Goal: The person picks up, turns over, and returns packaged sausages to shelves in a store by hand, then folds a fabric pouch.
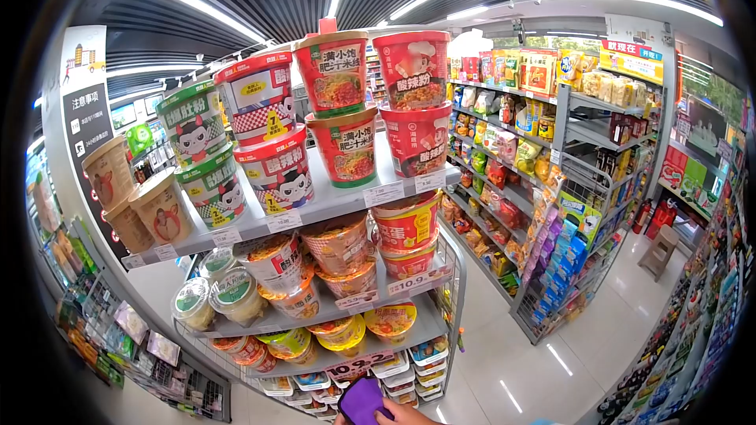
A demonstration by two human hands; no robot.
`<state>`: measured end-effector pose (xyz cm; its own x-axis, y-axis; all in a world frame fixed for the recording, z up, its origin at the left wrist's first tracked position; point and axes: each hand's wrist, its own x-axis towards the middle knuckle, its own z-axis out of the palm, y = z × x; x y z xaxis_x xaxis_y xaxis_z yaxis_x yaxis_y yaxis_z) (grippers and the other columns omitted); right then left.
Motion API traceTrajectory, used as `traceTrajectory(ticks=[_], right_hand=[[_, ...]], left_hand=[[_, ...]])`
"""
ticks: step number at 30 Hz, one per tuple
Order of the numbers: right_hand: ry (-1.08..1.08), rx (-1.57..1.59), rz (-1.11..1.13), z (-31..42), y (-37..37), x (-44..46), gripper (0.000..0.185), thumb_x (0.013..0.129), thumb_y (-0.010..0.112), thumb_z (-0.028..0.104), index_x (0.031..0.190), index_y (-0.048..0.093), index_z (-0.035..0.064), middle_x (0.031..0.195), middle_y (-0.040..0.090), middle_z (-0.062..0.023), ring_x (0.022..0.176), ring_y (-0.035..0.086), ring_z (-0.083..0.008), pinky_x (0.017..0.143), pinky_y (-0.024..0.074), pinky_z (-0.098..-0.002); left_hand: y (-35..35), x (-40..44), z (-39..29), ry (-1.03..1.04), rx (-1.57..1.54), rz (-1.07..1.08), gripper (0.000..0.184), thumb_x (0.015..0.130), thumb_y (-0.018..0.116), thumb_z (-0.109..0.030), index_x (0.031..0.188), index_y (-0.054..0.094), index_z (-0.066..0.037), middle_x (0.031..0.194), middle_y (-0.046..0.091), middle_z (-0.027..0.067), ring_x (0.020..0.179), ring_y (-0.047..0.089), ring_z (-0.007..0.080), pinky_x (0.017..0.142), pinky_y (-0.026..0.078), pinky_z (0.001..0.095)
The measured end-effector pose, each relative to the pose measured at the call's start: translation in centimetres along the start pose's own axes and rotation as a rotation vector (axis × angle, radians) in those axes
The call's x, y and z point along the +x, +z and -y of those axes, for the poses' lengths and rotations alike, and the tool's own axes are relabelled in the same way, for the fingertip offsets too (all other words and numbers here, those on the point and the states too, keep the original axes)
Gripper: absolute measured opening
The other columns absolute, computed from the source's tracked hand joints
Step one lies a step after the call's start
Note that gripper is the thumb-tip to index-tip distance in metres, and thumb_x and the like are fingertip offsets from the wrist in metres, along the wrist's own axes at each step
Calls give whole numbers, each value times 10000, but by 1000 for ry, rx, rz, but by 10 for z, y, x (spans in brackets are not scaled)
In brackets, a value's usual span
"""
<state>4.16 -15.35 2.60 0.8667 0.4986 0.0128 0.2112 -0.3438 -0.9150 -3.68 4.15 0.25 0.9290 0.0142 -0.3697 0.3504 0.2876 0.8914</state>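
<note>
At the bottom edge, a folded purple cloth (363, 401) is held up in front of the lower shelves. My right hand (403, 413) grips its right side, with finger and thumb closed on it. Only a sliver of my left hand (340, 419) shows at the cloth's lower left edge; it appears to hold the cloth from there, its fingers mostly hidden. Just beyond the cloth are a pink price sign (358, 367) and stacked packs with clear lids (399, 378). Above these stand bowl noodles (391, 321) and, higher up, red noodle tubs (411, 71) stacked in pairs.
The grey display shelf (323, 197) fills the centre, with wire side panels. Lidded tubs (236, 296) sit on its middle tier. Snack shelves (504, 142) stand to the right across a tiled aisle (488, 354). Further right is a stool (660, 252); a sign pillar (87, 110) rises at left.
</note>
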Motion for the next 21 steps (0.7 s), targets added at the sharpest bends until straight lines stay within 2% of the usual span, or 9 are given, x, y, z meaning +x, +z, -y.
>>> traceTrajectory(ticks=[3,6,8,10,12,14,18,20,21], right_hand=[[-10,10,-48,5,5,-2,422,921,591,268,1257,527,21,1025,649,-292,906,657,-424,783,535,-470],[-9,131,16,-5,16,-5,370,941,584,221,1246,531,19,1023,655,-269,890,664,-379,779,536,-448],[-136,176,131,-20,27,-8,336,962,566,176,1254,524,17,1066,650,-245,910,657,-320,784,534,-422],[-116,194,154,-21,32,-16,323,974,555,170,1251,523,8,1091,642,-238,937,643,-296,802,529,-409],[-98,210,178,-27,35,-17,311,986,545,164,1249,522,0,1117,634,-230,964,630,-272,820,525,-396],[-360,49,273,-40,36,-10,328,996,541,185,1251,521,-21,1148,631,-213,1028,610,-262,863,513,-380],[-413,294,194,-37,37,-14,374,989,562,180,1295,508,-28,1166,637,-169,1054,596,-241,888,510,-351],[26,442,346,-13,20,-16,429,964,601,165,1337,501,-22,1158,646,-128,1034,603,-201,880,520,-324],[30,444,352,-17,22,-15,429,964,601,165,1337,501,-22,1158,646,-128,1034,603,-201,880,520,-324]], left_hand=[[22,-5,-17,58,-84,-115,527,1022,522,-240,1474,322,-55,1352,510,124,1186,529,222,957,479,346],[35,-5,-26,120,-174,-241,495,1026,510,-222,1466,333,-84,1323,532,118,1151,566,220,912,520,353],[32,3,-21,177,-227,-286,490,1028,503,-215,1468,322,-97,1316,535,124,1134,583,228,897,536,361],[23,14,-10,264,-336,-317,509,1032,494,-210,1483,281,-107,1324,521,147,1119,595,255,897,546,378],[17,17,-3,297,-314,-337,504,1032,494,-213,1481,286,-118,1321,524,143,1100,605,255,869,557,375],[11,24,6,337,-327,-375,505,1023,520,-224,1473,308,-137,1296,544,126,1055,623,240,813,571,358],[12,22,-1,352,-347,-281,469,1001,573,-237,1419,390,-131,1213,593,94,1009,629,203,789,565,333],[28,9,-25,345,-358,-287,465,998,579,-228,1413,399,-123,1208,595,93,1009,630,202,794,565,336],[32,5,-31,340,-367,-285,460,995,584,-219,1407,407,-115,1203,596,93,1009,631,202,799,565,339]])
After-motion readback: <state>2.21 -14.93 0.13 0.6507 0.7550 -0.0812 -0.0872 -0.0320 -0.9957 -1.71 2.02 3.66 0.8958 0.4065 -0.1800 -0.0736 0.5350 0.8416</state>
